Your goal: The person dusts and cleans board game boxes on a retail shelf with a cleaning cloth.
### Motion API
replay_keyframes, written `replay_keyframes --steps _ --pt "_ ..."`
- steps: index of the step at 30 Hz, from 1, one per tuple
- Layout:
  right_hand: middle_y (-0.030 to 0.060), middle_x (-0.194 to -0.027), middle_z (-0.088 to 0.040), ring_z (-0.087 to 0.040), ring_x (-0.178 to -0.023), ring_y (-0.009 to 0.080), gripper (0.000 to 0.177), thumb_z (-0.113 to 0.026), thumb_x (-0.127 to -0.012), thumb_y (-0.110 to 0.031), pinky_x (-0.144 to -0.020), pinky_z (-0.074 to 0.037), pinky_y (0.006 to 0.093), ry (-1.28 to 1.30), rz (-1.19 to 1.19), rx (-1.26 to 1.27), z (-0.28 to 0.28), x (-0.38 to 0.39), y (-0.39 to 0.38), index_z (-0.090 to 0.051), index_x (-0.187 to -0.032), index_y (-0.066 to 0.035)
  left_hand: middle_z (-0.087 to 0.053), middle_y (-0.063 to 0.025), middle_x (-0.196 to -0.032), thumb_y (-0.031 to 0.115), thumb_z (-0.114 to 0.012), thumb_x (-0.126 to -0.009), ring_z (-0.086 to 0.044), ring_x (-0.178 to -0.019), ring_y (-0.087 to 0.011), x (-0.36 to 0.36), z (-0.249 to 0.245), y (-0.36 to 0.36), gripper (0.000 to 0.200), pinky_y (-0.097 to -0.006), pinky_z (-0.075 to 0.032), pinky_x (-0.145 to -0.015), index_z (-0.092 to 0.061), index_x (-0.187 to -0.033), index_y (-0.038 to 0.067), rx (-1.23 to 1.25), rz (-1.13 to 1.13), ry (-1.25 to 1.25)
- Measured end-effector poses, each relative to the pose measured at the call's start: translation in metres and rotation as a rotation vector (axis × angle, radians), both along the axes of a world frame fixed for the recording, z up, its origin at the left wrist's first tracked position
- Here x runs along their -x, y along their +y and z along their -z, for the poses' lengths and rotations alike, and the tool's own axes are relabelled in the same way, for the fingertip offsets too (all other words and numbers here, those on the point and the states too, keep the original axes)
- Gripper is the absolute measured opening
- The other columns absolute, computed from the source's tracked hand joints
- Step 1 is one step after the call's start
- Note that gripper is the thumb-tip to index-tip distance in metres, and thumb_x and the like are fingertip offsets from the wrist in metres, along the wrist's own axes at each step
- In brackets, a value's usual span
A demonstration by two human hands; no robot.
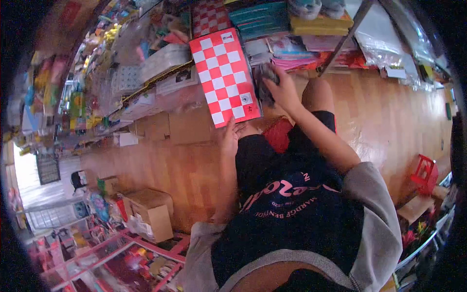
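Observation:
A flat red-and-white checkered box (224, 78) lies tilted at the edge of the shelf. My left hand (232, 132) is at its bottom edge, with the fingers against the box and the thumb side hard to make out. Right of the box, my right hand (282, 90) is closed round a dark, blurred bundle (267, 82), whose exact shape I cannot tell. Another red checkered box (210, 17) shows just behind the first one.
Teal packs (259, 20) and a yellow stack (321, 25) fill the shelf ahead. A cardboard box (148, 211) stands on the wooden floor (189, 165) at lower left. A red plastic stool (424, 174) is at far right.

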State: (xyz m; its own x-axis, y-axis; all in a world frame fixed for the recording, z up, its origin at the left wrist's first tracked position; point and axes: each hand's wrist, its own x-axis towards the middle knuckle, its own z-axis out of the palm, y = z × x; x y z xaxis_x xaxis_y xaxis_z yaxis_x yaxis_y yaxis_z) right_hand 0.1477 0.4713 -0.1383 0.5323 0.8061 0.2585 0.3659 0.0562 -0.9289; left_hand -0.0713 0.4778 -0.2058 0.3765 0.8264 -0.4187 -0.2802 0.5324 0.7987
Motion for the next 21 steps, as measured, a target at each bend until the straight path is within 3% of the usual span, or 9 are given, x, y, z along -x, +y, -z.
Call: replay_keyframes --steps 2,6,10,12,15,19,21 --pt "0.0197 -0.100 -0.053 -0.054 -0.091 0.0249 0.040 -0.057 -0.072 -0.013 -0.076 -0.041 0.0302 0.001 -0.030 -0.132 -0.032 -0.002 0.028 -0.046 -0.109 -0.003 -0.055 -0.0122 -0.096 0.020 -0.054 -0.080 -0.057 -0.081 -0.0227 -0.003 -0.006 0.000 0.034 -0.0331 -0.046 -0.073 -0.045 -0.106 0.001 0.028 -0.052 -0.010" --pt "0.0189 -0.098 -0.054 -0.054 -0.089 0.0282 0.039 -0.058 -0.072 -0.014 -0.076 -0.042 0.0319 -0.221 -0.094 -0.328 -0.093 0.009 0.099 -0.046 -0.108 -0.004 -0.055 -0.0122 -0.095 0.015 -0.057 -0.077 -0.058 -0.080 -0.0222 -0.010 -0.026 0.000 0.035 -0.0313 -0.048 -0.070 -0.045 -0.106 0.000 -0.059 -0.160 0.072" --pt "0.0185 -0.096 -0.054 -0.053 -0.087 0.0319 0.038 -0.058 -0.072 -0.015 -0.075 -0.042 0.0330 -0.436 -0.080 -0.493 -0.113 0.018 0.175 -0.048 -0.106 -0.003 -0.055 -0.0129 -0.094 0.010 -0.062 -0.072 -0.058 -0.076 -0.0216 -0.013 -0.043 -0.001 0.038 -0.0306 -0.050 -0.067 -0.046 -0.105 -0.002 -0.132 -0.231 0.170" --pt "0.0182 -0.093 -0.055 -0.054 -0.087 0.0306 0.035 -0.058 -0.073 -0.017 -0.075 -0.042 0.0327 -0.394 -0.114 -0.451 -0.111 0.024 0.206 -0.049 -0.103 -0.003 -0.056 -0.0125 -0.091 0.009 -0.065 -0.070 -0.058 -0.078 -0.0210 -0.011 -0.037 0.002 0.038 -0.0314 -0.051 -0.066 -0.048 -0.102 -0.002 -0.134 -0.245 0.187" --pt "0.0188 -0.089 -0.057 -0.056 -0.084 0.0284 0.035 -0.058 -0.075 -0.023 -0.073 -0.043 0.0319 -0.334 -0.529 -0.346 -0.107 0.028 0.229 -0.051 -0.101 -0.001 -0.057 -0.0115 -0.088 0.010 -0.067 -0.068 -0.059 -0.074 -0.0203 -0.011 -0.037 0.004 0.038 -0.0312 -0.051 -0.063 -0.049 -0.099 -0.002 -0.145 -0.289 0.153" --pt "0.0182 -0.088 -0.058 -0.056 -0.083 0.0297 0.036 -0.057 -0.075 -0.025 -0.072 -0.043 0.0322 -0.313 -0.614 -0.105 -0.097 0.034 0.221 -0.051 -0.102 -0.001 -0.057 -0.0106 -0.088 0.008 -0.066 -0.069 -0.059 -0.071 -0.0180 -0.014 -0.043 0.002 0.035 -0.0297 -0.051 -0.061 -0.051 -0.098 -0.001 -0.134 -0.321 0.265" --pt "0.0189 -0.087 -0.058 -0.056 -0.082 0.0305 0.039 -0.051 -0.078 -0.034 -0.069 -0.044 0.0352 -0.512 -0.398 0.104 -0.098 0.035 0.216 -0.051 -0.102 -0.003 -0.057 -0.0105 -0.088 0.008 -0.066 -0.069 -0.058 -0.071 -0.0173 -0.016 -0.029 0.002 0.034 -0.0293 -0.051 -0.061 -0.051 -0.098 -0.001 -0.182 -0.351 0.259"
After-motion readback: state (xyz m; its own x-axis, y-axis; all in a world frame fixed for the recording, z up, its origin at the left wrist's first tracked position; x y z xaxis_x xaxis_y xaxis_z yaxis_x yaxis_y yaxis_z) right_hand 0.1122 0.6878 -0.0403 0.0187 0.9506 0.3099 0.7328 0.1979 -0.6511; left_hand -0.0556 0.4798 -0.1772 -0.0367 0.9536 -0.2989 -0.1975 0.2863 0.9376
